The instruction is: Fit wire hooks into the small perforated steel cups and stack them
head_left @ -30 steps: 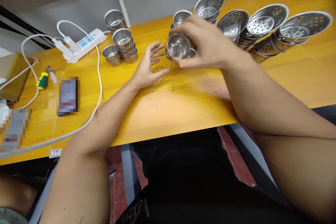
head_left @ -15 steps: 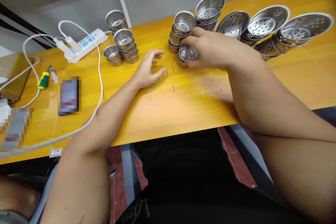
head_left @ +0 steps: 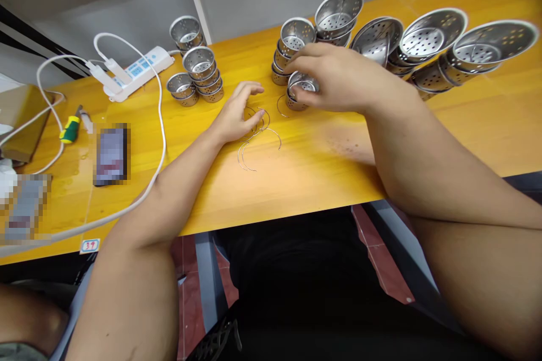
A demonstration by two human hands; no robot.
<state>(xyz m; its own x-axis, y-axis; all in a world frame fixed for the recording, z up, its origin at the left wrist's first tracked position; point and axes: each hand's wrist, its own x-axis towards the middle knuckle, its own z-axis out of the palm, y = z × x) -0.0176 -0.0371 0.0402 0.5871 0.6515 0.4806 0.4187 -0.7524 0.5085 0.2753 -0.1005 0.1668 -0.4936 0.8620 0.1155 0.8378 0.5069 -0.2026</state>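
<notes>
My left hand rests on the table with its thumb and fingers apart, holding nothing. Under and in front of it lie several thin curved metal wires. My right hand hovers at a short stack of small perforated metal cups, thumb and fingers spread around the top cup's rim. The thumb tip overlaps the cup's opening, and the hand hides the stack's right side. Just behind stands a taller stack of the same cups. One more curved wire lies left of the short stack.
Wider perforated baskets stand in stacks along the right. More small cups are stacked at the left back. A power strip with a white cable, a screwdriver and a blurred phone lie on the left. Another person's leg shows lower left.
My right hand's fingers have lifted and spread slightly at the short stack, the thumb now over the cup's opening. The top cup sits a little lower. My left hand is nearly still.
</notes>
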